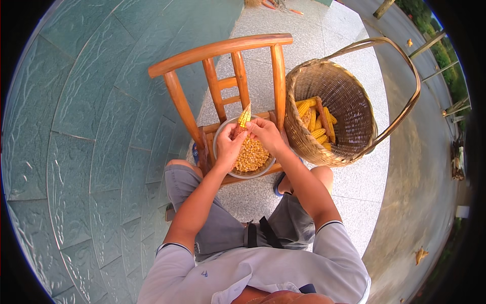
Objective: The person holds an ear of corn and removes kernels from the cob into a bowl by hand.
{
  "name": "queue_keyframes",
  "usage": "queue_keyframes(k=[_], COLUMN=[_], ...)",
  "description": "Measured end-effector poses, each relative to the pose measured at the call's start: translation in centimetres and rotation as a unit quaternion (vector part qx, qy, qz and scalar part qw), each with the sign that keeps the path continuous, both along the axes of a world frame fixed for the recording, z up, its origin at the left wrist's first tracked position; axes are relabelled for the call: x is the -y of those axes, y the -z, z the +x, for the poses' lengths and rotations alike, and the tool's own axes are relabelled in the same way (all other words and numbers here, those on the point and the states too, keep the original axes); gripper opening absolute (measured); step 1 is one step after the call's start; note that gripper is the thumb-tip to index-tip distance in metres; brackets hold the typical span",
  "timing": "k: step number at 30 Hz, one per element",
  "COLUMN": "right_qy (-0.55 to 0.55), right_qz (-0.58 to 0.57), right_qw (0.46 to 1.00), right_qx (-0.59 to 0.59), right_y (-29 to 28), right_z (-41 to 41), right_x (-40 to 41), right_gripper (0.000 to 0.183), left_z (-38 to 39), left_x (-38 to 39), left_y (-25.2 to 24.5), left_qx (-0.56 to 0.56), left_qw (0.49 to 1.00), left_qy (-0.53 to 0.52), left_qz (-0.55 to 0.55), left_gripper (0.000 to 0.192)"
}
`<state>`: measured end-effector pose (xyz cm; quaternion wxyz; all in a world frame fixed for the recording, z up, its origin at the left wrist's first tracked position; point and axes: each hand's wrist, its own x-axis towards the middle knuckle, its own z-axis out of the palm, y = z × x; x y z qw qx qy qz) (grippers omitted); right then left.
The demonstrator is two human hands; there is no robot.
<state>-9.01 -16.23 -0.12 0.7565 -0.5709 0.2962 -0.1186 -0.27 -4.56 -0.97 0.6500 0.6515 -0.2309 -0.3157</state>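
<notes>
A partly shelled corn cob (245, 117) is held upright-slanting above a round bowl (247, 175) of loose corn kernels (252, 155). My left hand (230, 142) is closed around its lower part, where bare cob shows. My right hand (265, 133) presses its thumb and fingers on the cob's right side, by the yellow kernels still on its upper part. The bowl rests on the seat of a wooden chair (220, 45) that stands between my knees, its backrest on the far side.
Right of the chair stands a wicker basket (345, 106) with a tall arched handle, holding several yellow corn cobs (319, 123) and some bare cob. A tiled wall or floor surface (95, 152) lies at the left. A dry leaf (421, 255) lies on concrete at the right.
</notes>
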Motion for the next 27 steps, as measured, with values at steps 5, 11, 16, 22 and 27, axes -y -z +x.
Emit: queue_keyframes(k=[5,11,16,22,27], right_qy=[0.003,-0.037,-0.01,-0.008,0.01], right_qz=[0.075,0.101,0.002,0.005,0.113], right_qw=[0.996,0.991,0.999,1.0,0.992], right_qx=[0.044,0.074,0.033,0.028,0.049], right_y=[0.4,1.3,0.4,0.2,0.0], right_z=[-0.1,-0.3,0.0,-0.3,-0.3], right_x=[0.4,1.2,0.3,0.4,0.3], right_gripper=[0.016,0.016,0.02,0.018,0.011], left_z=[0.1,0.5,0.6,0.3,0.2], left_x=[0.0,-0.2,-0.3,0.0,-0.1], left_y=[-0.2,0.4,0.3,0.4,0.0], left_qx=[-0.022,-0.071,-0.09,-0.046,-0.037], left_qw=[0.998,0.996,0.995,0.998,0.998], left_qy=[0.009,0.032,0.043,0.022,0.023], left_qz=[-0.06,-0.051,-0.029,-0.048,-0.053], left_gripper=[0.026,0.023,0.022,0.023,0.024])
